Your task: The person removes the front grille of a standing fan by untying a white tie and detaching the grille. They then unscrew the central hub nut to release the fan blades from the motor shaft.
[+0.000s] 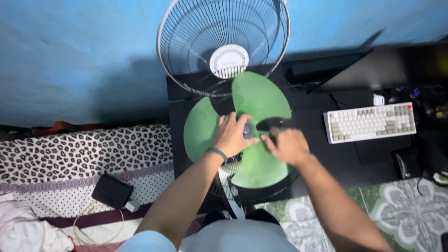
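Blue wall (70, 56) behind, black surface (336, 154) below it, bed (84, 154) with spotted cover to the left, patterned tile floor (396, 210) at right. Wire fan guard (223, 46) stands tilted against the wall at the back of the surface, white hub in its middle. Green three-blade fan blade (254, 135) sits flat over the second guard (242, 186) at the surface's front edge, just below the first guard. Left hand (232, 135) lies on the blade, fingers spread flat beside the dark centre hub (248, 129), not clenched. Right hand (287, 145) is on the blade's right side, fingers curled toward the hub; looks like a pinch, but motion blur hides what it grips. Keyboard (370, 122) sits well right. Small black box (112, 191) on the bed.
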